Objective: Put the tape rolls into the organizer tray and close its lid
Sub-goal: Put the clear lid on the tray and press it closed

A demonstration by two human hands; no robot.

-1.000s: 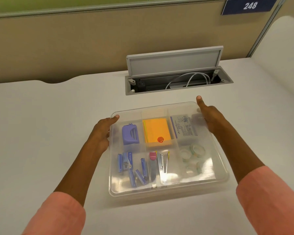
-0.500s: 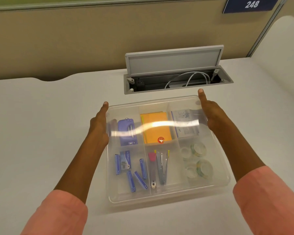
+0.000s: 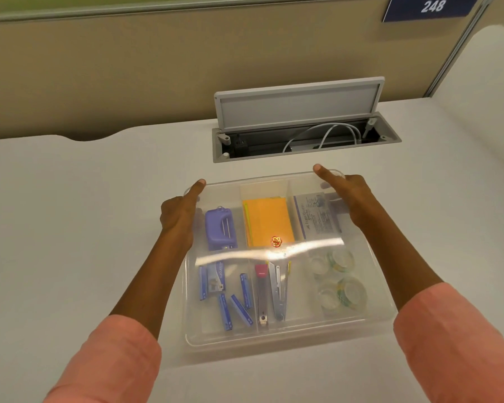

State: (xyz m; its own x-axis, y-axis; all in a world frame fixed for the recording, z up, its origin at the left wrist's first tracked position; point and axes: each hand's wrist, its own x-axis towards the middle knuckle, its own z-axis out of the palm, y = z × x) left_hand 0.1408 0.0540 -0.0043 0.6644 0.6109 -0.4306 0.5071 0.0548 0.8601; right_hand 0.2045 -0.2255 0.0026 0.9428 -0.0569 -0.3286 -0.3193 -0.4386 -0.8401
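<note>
Flanking lidded tray (image 3: 285,335), hands (image 3: 176,212) grip.

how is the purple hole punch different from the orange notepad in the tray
The hole punch is purple, bulky and rounded with metal parts; the notepad is orange, flat and rectangular. The hole punch sits in the far left compartment, the notepad in the far middle one. A small red spot shows at the notepad's near edge, none on the hole punch. Both lie in the tray, under its clear lid.
</note>
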